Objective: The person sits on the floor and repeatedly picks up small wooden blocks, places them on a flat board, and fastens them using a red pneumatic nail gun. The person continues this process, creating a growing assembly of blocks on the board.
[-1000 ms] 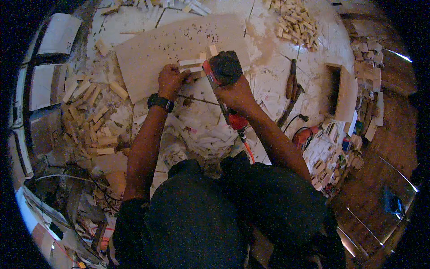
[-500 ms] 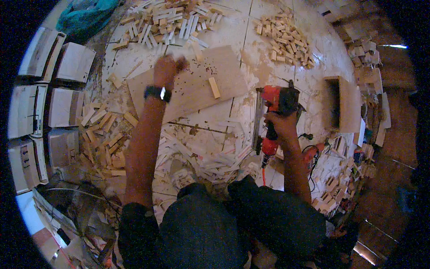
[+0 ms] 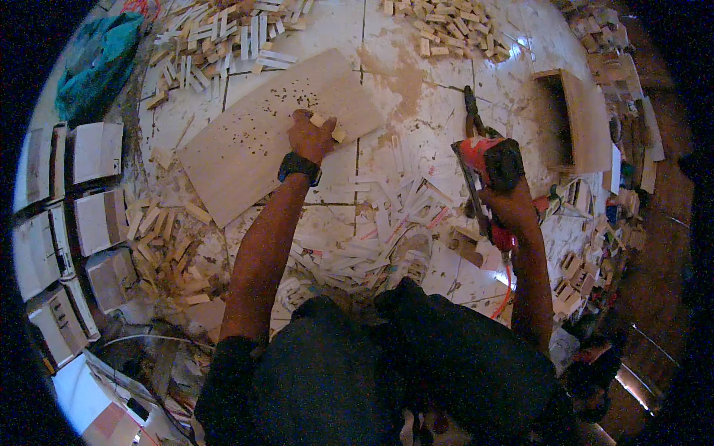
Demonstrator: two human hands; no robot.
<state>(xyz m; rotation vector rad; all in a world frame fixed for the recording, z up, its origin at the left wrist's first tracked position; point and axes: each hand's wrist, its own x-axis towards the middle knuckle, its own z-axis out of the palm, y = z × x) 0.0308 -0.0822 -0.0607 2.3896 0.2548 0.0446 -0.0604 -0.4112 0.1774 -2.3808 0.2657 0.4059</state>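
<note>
On the floor lies a flat wooden board (image 3: 230,167) dotted with small dark marks. My left hand (image 3: 311,140), wearing a black watch, is over its right part. Its thumb and fingers close round a small pale wooden block (image 3: 337,134), whose middle they partly hide. To the right, my right hand (image 3: 509,204) grips the handle of a red and black nail gun (image 3: 487,157), held apart from the board. A red air hose (image 3: 508,286) runs down from the tool towards my legs.
Small wooden blocks are heaped beyond the board (image 3: 223,41), at far right (image 3: 446,26) and at near left (image 3: 167,245). Pale strips (image 3: 387,215) litter the floor by my feet. An open wooden box (image 3: 576,123) stands right; stacked boxes (image 3: 97,152) line the left.
My left hand has come from the board's far left side to the block lying on it and closed round it. The nail gun has shifted right and turned. The whole view has shifted too.
</note>
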